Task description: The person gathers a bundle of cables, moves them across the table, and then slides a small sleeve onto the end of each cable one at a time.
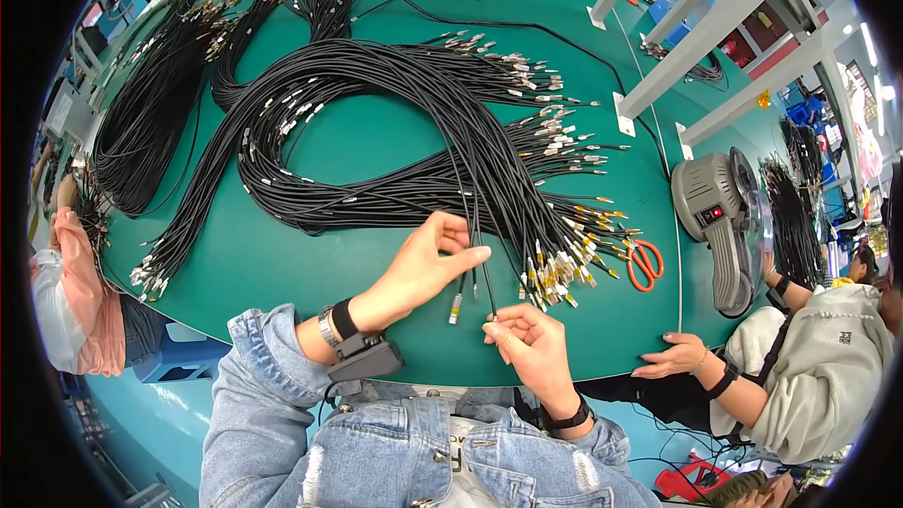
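Observation:
My left hand (425,263) pinches thin black cables (470,254) between thumb and fingers near the front of the green table (282,263). One of those cables hangs down with a small metal connector (456,308) at its end. My right hand (529,343) holds the tip of another black cable just below, its fingers closed on it. Both cables run up into a big bundle of black cables (376,132) that curves across the table. The bundle's connector ends (564,263) fan out just right of my hands.
Orange-handled scissors (645,264) lie right of the connector ends. A grey tape dispenser machine (720,216) stands at the table's right edge. Another person's hand (674,355) rests on the table at the right. More cable bundles (155,113) lie far left, by a second person (71,292).

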`<state>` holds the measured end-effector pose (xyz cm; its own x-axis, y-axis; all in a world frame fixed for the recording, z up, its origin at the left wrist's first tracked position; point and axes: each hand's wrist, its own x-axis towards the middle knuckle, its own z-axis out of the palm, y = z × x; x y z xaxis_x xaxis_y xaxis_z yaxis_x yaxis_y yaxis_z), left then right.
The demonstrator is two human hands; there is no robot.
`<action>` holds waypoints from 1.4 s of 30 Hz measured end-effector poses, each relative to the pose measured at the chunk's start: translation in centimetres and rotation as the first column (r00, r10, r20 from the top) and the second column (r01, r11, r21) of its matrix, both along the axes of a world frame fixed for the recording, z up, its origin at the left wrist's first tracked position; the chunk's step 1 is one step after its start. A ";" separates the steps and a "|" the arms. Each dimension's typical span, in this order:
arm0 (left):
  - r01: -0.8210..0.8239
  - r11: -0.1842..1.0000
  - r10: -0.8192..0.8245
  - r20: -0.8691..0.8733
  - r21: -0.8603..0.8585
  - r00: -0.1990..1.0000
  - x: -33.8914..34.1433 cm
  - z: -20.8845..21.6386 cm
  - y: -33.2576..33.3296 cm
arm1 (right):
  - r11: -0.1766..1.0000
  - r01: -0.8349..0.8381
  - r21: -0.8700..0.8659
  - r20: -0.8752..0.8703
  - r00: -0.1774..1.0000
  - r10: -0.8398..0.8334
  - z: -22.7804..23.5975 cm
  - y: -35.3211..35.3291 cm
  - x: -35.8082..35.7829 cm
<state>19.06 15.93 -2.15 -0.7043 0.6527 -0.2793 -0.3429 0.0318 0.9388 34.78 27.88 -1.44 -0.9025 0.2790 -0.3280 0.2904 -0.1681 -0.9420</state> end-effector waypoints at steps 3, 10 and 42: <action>0.112 0.958 -0.165 -0.189 -0.265 0.968 0.8 0.3 -1.3 | 0.997 0.071 -0.001 -0.054 0.996 -0.071 0.1 -0.3 -0.1; 0.263 0.964 -0.258 0.114 -0.031 0.960 1.5 0.8 -1.4 | 0.998 -0.006 0.059 -0.111 0.994 0.012 -0.1 -0.7 -0.5; 0.132 0.991 -0.134 0.200 0.022 0.971 1.1 1.5 -0.6 | 0.735 0.328 0.593 -0.346 0.928 -0.135 1.1 1.3 1.1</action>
